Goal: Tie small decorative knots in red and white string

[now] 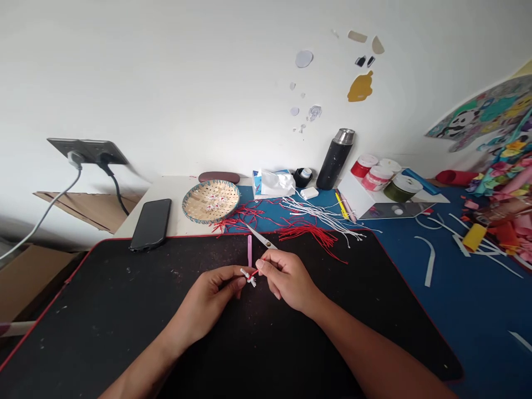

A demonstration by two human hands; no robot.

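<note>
Over the black mat, my left hand [216, 296] pinches a small white and red knotted cord piece [250, 279] between thumb and fingers. My right hand [286, 279] is closed on a red cord [256, 271] that runs from that piece. Just behind the hands lies a pair of scissors [260, 237], its blades pointing to the upper left and its handles hidden by my right hand. A pink stick-like tool [250, 250] lies beside the blades. Cut red cords [310, 233] and white cords [328, 216] are spread at the mat's back edge.
A woven basket [195, 202] with small red-white pieces stands behind, near a phone [151, 223]. Further right are a tissue pack [272, 184], a black thermos [336, 160] and spools of cord [402, 187]. Paper strips [428, 260] lie on the blue surface [469, 310].
</note>
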